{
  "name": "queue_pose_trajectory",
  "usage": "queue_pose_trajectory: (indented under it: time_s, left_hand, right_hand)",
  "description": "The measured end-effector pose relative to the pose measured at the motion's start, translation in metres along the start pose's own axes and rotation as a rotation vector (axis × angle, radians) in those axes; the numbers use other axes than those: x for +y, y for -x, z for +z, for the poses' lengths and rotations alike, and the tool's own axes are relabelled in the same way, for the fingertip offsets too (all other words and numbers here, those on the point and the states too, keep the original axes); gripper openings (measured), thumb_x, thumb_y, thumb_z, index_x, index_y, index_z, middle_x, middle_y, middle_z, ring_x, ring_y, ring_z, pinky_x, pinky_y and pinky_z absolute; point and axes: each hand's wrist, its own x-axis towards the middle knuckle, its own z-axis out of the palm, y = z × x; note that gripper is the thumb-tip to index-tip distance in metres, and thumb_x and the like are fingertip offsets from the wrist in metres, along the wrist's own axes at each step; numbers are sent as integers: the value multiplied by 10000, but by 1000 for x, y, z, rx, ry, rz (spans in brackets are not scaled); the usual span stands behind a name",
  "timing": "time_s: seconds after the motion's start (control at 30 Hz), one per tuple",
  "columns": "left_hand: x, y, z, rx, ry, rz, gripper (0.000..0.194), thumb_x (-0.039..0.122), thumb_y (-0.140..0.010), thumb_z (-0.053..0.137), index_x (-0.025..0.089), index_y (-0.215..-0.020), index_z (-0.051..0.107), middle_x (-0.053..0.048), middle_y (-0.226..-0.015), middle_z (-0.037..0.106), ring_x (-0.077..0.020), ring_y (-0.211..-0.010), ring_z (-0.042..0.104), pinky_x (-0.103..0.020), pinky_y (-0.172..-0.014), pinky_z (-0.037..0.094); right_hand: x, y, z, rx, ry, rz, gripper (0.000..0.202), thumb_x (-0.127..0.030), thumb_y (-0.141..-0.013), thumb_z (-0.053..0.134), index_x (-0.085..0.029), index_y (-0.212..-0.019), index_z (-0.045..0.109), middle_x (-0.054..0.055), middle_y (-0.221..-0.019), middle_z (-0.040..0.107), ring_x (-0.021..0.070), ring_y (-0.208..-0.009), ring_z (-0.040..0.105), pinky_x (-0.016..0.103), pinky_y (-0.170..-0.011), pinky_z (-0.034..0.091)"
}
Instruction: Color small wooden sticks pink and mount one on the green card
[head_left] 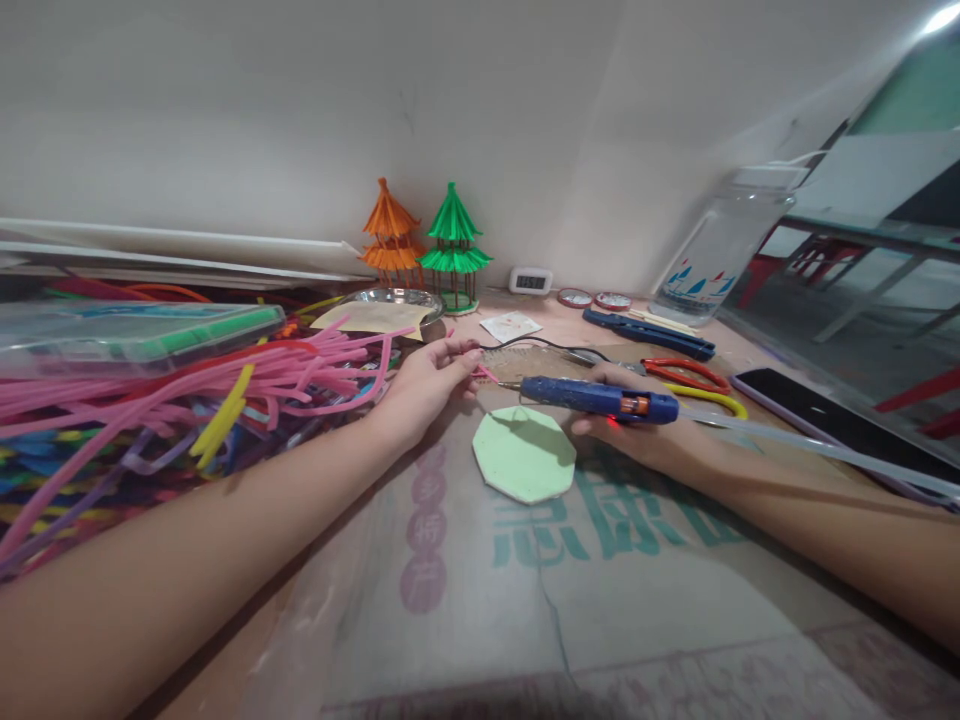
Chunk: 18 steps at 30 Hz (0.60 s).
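Observation:
Between the fingertips of my left hand (pixel 431 385) is a short pink pipe cleaner piece (pixel 486 373), partly hidden by the fingers. My right hand (pixel 622 420) grips a blue hot glue gun (pixel 570 395), its metal tip pointing left and very near the pink piece; whether they touch I cannot tell. A clear glue stick (pixel 787 440) runs out of the gun's back, and a small red light glows beneath it. Just below the gun lies a pale green octagonal board (pixel 523 455), flat on the printed cardboard sheet (pixel 450 640).
Pink pipe cleaners (pixel 330 370) and a plastic case (pixel 150 335) pile up at left. Orange (pixel 390 230) and green (pixel 454 240) pagoda models stand by the wall near a digital timer (pixel 531 281). Rightward are a utility knife (pixel 649 333), scissors (pixel 686 373), a phone (pixel 840 420) and a bottle (pixel 720 245).

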Motion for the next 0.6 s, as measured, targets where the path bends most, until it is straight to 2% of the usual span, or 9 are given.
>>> queue_pose_trajectory:
  time_s: [0.27, 0.6]
  left_hand:
    - [-2, -1, -1, -9, -5, 10, 215, 183, -831, 772, 127, -987, 636, 12, -707, 657, -82, -544, 595, -178, -485, 489]
    - [-2, -1, -1, -23, -11, 14, 196, 184, -850, 758, 131, -995, 637, 9, -706, 661, -80, -539, 591, -177, -494, 488]
  right_hand:
    - [-7, 1, -1, 12, -17, 36, 246, -487, -770, 746, -278, -777, 615, 19, -674, 664, 242, -626, 643, 356, -525, 477]
    - [-10, 2, -2, -14, -35, 35, 244, -522, -797, 724, -309, -901, 666, 27, -689, 695, 261, -626, 660, 395, -518, 500]
